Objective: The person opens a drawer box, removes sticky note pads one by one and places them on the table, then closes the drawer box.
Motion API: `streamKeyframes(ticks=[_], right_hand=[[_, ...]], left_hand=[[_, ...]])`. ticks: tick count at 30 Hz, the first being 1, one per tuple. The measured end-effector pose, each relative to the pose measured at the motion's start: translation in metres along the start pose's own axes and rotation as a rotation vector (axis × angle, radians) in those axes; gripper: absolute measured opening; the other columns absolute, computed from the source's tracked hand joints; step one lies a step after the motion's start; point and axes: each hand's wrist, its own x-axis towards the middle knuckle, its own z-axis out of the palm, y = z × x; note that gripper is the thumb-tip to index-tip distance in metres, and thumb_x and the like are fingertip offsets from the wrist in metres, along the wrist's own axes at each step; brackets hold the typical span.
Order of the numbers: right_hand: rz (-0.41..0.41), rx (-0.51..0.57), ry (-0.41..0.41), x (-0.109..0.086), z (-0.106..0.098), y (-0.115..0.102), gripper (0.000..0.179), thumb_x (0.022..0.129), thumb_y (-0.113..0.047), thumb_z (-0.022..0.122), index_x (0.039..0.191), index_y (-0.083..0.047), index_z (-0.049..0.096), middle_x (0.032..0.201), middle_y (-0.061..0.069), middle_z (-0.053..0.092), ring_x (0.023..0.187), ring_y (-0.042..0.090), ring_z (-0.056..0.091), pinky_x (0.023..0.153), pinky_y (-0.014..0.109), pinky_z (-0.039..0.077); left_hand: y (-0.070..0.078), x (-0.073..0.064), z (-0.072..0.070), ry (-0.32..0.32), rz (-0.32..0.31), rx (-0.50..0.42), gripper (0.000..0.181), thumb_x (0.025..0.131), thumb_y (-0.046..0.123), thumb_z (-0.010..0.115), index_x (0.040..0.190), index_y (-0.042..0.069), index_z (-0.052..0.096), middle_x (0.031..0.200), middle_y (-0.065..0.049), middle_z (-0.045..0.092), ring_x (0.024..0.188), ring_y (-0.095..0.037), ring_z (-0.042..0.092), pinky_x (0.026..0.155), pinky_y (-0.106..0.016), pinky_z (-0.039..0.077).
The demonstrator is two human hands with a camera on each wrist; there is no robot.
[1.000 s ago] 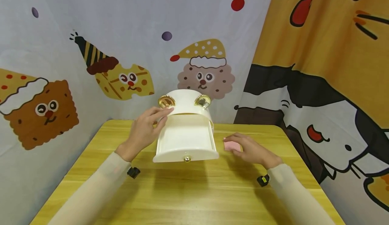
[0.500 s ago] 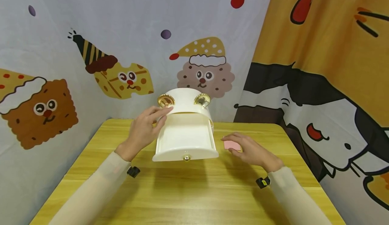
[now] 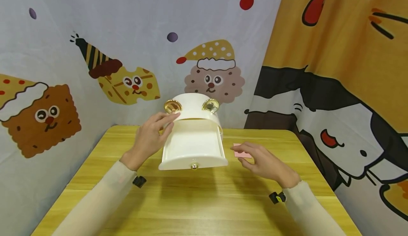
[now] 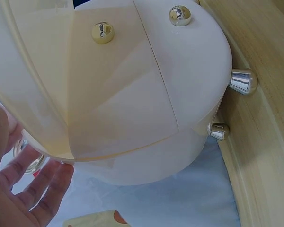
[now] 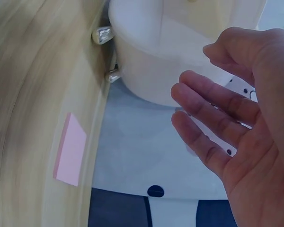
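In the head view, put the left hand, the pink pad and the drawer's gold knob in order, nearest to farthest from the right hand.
1. Pink pad: partly behind the right hand's fingers.
2. Gold knob: on the drawer's front.
3. Left hand: across, left of the drawer.

The cabinet (image 3: 193,107) looks smooth plastic, its 2 knobs (image 4: 102,34) glossy metal, the table (image 3: 197,204) wood.
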Motion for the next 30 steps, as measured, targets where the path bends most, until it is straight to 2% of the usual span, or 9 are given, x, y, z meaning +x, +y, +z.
streamKeyframes(ticks=[5, 13, 20, 30], right_hand=[[-0.06, -0.019, 0.037, -0.001, -0.004, -0.009, 0.051, 0.106, -0.004, 0.084, 0.154, -0.019, 0.074, 0.145, 0.002, 0.083, 0.127, 0.021, 0.083, 0.106, 0.052, 0.069], [-0.054, -0.028, 0.055, -0.003, -0.012, -0.022, 0.053, 0.106, -0.003, 0.084, 0.154, -0.021, 0.074, 0.145, 0.001, 0.082, 0.122, 0.023, 0.085, 0.099, 0.048, 0.071], [-0.083, -0.038, 0.077, -0.004, -0.013, -0.027, 0.056, 0.104, -0.003, 0.086, 0.155, -0.022, 0.074, 0.145, 0.002, 0.082, 0.12, 0.019, 0.085, 0.098, 0.046, 0.072], [-0.126, -0.037, 0.099, -0.003, -0.017, -0.041, 0.056, 0.1, 0.0, 0.088, 0.151, -0.019, 0.075, 0.145, 0.003, 0.081, 0.115, 0.019, 0.084, 0.096, 0.044, 0.072]], left_hand=[[0.0, 0.0, -0.001, 0.007, 0.004, 0.004, 0.043, 0.111, 0.011, 0.08, 0.153, 0.022, 0.08, 0.124, -0.01, 0.082, 0.077, -0.02, 0.06, 0.053, -0.023, 0.035], [0.002, 0.0, 0.0, -0.002, -0.003, -0.008, 0.043, 0.111, 0.011, 0.079, 0.153, 0.022, 0.079, 0.124, -0.011, 0.081, 0.075, -0.027, 0.062, 0.052, -0.023, 0.033], [0.002, 0.001, 0.0, -0.011, -0.011, -0.008, 0.043, 0.112, 0.011, 0.079, 0.153, 0.021, 0.079, 0.125, -0.011, 0.081, 0.076, -0.023, 0.06, 0.051, -0.023, 0.033], [0.002, 0.0, 0.0, 0.01, -0.004, -0.001, 0.044, 0.109, 0.01, 0.082, 0.152, 0.023, 0.08, 0.122, -0.01, 0.081, 0.078, -0.018, 0.059, 0.052, -0.023, 0.034]])
